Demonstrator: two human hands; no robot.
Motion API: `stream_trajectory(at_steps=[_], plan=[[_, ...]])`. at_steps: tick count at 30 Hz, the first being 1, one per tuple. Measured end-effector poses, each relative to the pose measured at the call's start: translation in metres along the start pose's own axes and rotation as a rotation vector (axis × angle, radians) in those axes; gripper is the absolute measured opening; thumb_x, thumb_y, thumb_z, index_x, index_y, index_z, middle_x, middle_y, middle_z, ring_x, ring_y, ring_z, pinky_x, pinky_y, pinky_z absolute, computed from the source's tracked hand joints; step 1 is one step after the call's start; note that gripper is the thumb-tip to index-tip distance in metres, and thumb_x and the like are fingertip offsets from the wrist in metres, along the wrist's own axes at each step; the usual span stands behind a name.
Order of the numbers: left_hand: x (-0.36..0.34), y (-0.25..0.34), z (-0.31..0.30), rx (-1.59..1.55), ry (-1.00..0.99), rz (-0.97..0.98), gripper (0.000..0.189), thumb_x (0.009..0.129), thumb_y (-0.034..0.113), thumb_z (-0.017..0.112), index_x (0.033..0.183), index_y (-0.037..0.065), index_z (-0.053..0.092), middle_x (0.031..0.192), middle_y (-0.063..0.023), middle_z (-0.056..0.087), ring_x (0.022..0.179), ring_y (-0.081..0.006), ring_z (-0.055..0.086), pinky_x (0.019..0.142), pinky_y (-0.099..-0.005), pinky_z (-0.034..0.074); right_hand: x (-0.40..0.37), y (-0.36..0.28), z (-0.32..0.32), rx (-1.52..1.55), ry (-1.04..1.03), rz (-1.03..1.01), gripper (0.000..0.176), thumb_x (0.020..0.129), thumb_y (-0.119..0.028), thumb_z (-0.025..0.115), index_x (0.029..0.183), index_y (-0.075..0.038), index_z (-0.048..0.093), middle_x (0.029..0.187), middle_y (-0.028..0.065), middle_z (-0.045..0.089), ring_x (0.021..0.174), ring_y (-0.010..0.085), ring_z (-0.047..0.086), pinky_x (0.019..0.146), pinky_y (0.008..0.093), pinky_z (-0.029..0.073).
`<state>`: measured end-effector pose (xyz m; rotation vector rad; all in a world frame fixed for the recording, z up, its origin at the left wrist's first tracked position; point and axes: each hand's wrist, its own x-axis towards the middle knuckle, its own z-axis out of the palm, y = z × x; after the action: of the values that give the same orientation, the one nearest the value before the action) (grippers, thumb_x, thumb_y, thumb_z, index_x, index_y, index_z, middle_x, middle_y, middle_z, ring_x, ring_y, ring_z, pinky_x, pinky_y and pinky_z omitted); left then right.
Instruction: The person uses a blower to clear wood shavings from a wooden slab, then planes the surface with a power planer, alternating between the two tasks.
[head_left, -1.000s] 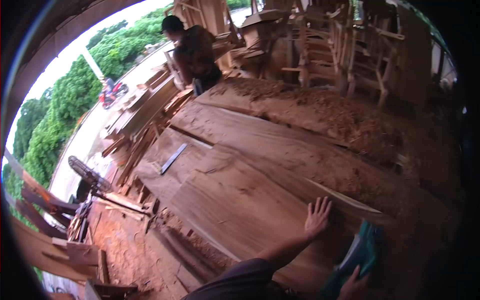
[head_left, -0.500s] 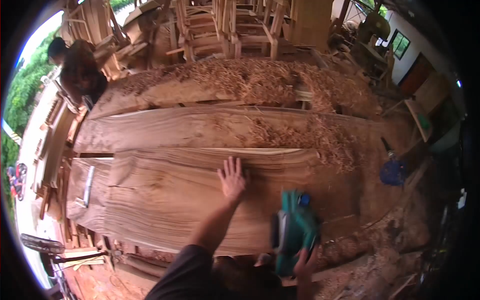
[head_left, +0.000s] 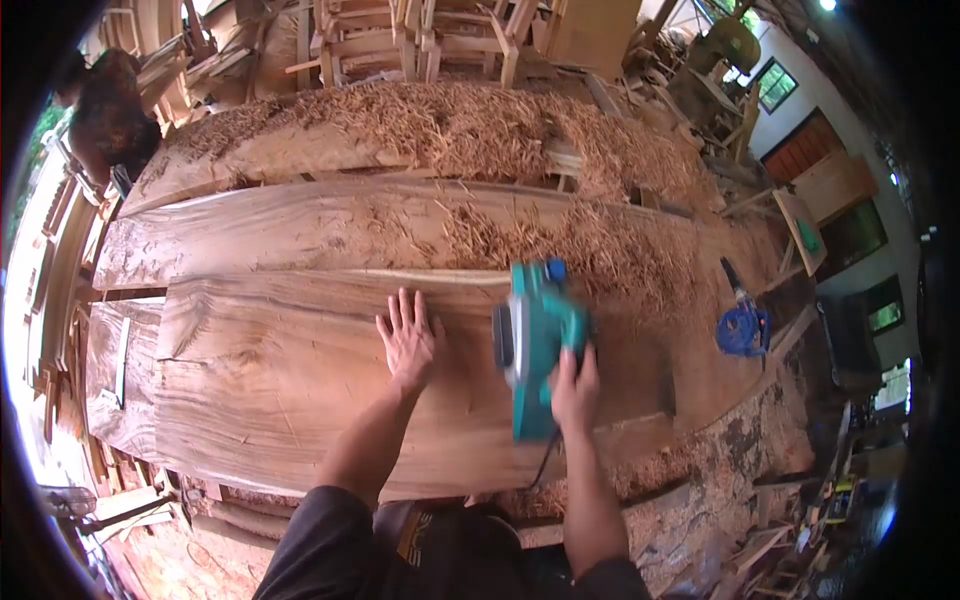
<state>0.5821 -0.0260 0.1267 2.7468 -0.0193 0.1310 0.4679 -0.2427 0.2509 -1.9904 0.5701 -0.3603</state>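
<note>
A wide wooden slab (head_left: 270, 400) with dark wavy grain lies in front of me. My left hand (head_left: 408, 342) rests flat on it with the fingers spread. To the right, my right hand (head_left: 575, 388) is wrapped round the rear handle of a teal electric planer (head_left: 537, 345). The planer sits on the slab, its blue knob toward the far edge and a dark cord trailing from its near end. My fingers partly hide the handle.
Curly shavings (head_left: 470, 125) cover the boards beyond the slab. A blue blower (head_left: 742, 330) lies at the right, and a metal square (head_left: 122, 360) at the left end. Chair frames (head_left: 410, 40) stand behind. Another person (head_left: 112, 115) is at the far left.
The planer has moved away from me across the slab, with my right hand on it. My left hand stays flat on the wood. The camera view has shifted.
</note>
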Motion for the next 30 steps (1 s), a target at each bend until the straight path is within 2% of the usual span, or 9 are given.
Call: stream_trajectory(at_steps=[3, 6, 10, 12, 14, 16, 24, 26, 30], plan=[[-0.005, 0.002, -0.007, -0.024, -0.015, -0.005, 0.065, 0.101, 0.041, 0.043, 0.156, 0.007, 0.036, 0.166, -0.0184, 0.027, 0.155, -0.0370, 0.020, 0.122, -0.0615, 0.015, 0.060, -0.011, 0.018, 0.036, -0.059, -0.036, 0.030, 0.107, -0.032, 0.052, 0.113, -0.003, 0.057, 0.074, 0.0045, 0.056, 0.063, 0.0154, 0.057, 0.059, 0.0327, 0.046], [0.000, 0.001, -0.009, -0.029, -0.006, 0.006, 0.065, 0.101, 0.041, 0.044, 0.156, 0.007, 0.036, 0.166, -0.0184, 0.026, 0.155, -0.0370, 0.020, 0.122, -0.0616, 0.014, 0.035, -0.009, 0.011, 0.057, -0.049, -0.008, 0.032, 0.107, -0.030, 0.051, 0.123, -0.003, 0.056, 0.074, 0.0038, 0.056, 0.063, 0.0143, 0.056, 0.059, 0.0322, 0.046], [-0.007, -0.005, 0.001, -0.043, 0.009, 0.002, 0.066, 0.100, 0.041, 0.046, 0.156, 0.008, 0.037, 0.166, -0.0186, 0.026, 0.154, -0.0371, 0.021, 0.123, -0.0612, 0.014, -0.079, 0.033, -0.029, 0.119, -0.028, 0.008, 0.039, 0.105, -0.019, 0.053, 0.140, -0.004, 0.051, 0.078, 0.0027, 0.056, 0.066, 0.0109, 0.054, 0.059, 0.0291, 0.046], [-0.003, -0.002, -0.002, -0.024, -0.016, -0.004, 0.066, 0.100, 0.040, 0.046, 0.156, 0.008, 0.036, 0.166, -0.0185, 0.026, 0.154, -0.0372, 0.021, 0.123, -0.0611, 0.015, -0.150, 0.047, -0.058, 0.065, -0.052, 0.036, 0.033, 0.105, -0.018, 0.047, 0.133, 0.000, 0.051, 0.079, 0.0047, 0.056, 0.070, 0.0133, 0.055, 0.064, 0.0299, 0.048], [-0.004, 0.001, -0.001, 0.006, -0.026, -0.010, 0.065, 0.102, 0.041, 0.042, 0.158, 0.008, 0.034, 0.167, -0.0179, 0.025, 0.155, -0.0366, 0.020, 0.123, -0.0608, 0.014, -0.219, 0.057, -0.086, 0.050, -0.037, 0.104, 0.050, 0.101, -0.028, 0.052, 0.140, 0.004, 0.044, 0.078, 0.0072, 0.057, 0.068, 0.0156, 0.057, 0.065, 0.0309, 0.049], [-0.004, 0.002, -0.004, 0.019, -0.024, -0.016, 0.065, 0.103, 0.041, 0.041, 0.158, 0.008, 0.034, 0.167, -0.0175, 0.025, 0.155, -0.0362, 0.020, 0.123, -0.0607, 0.014, -0.262, 0.089, -0.106, 0.033, -0.037, 0.158, 0.055, 0.097, -0.018, 0.055, 0.143, 0.009, 0.040, 0.078, 0.0079, 0.059, 0.066, 0.0164, 0.060, 0.065, 0.0315, 0.053], [-0.004, 0.001, 0.000, 0.010, -0.024, -0.017, 0.064, 0.103, 0.041, 0.041, 0.158, 0.009, 0.034, 0.167, -0.0169, 0.024, 0.155, -0.0366, 0.020, 0.123, -0.0610, 0.015, -0.114, 0.046, -0.038, 0.097, -0.009, -0.003, 0.043, 0.101, -0.015, 0.053, 0.140, 0.004, 0.048, 0.074, 0.0051, 0.059, 0.063, 0.0139, 0.058, 0.059, 0.0313, 0.050], [-0.002, 0.003, -0.005, 0.020, -0.032, -0.028, 0.064, 0.103, 0.041, 0.041, 0.158, 0.009, 0.033, 0.167, -0.0168, 0.024, 0.155, -0.0367, 0.019, 0.123, -0.0611, 0.015, -0.056, 0.013, -0.014, 0.080, 0.001, 0.078, 0.032, 0.105, -0.024, 0.053, 0.131, -0.005, 0.057, 0.075, 0.0015, 0.055, 0.065, 0.0110, 0.055, 0.061, 0.0287, 0.049], [-0.003, 0.003, -0.008, 0.023, -0.076, -0.013, 0.066, 0.102, 0.043, 0.043, 0.159, 0.010, 0.033, 0.167, -0.0168, 0.024, 0.155, -0.0372, 0.019, 0.123, -0.0620, 0.013, 0.037, -0.009, 0.013, 0.076, -0.095, -0.084, 0.030, 0.105, -0.034, 0.056, 0.113, -0.005, 0.059, 0.068, 0.0037, 0.055, 0.062, 0.0148, 0.057, 0.061, 0.0328, 0.048]])
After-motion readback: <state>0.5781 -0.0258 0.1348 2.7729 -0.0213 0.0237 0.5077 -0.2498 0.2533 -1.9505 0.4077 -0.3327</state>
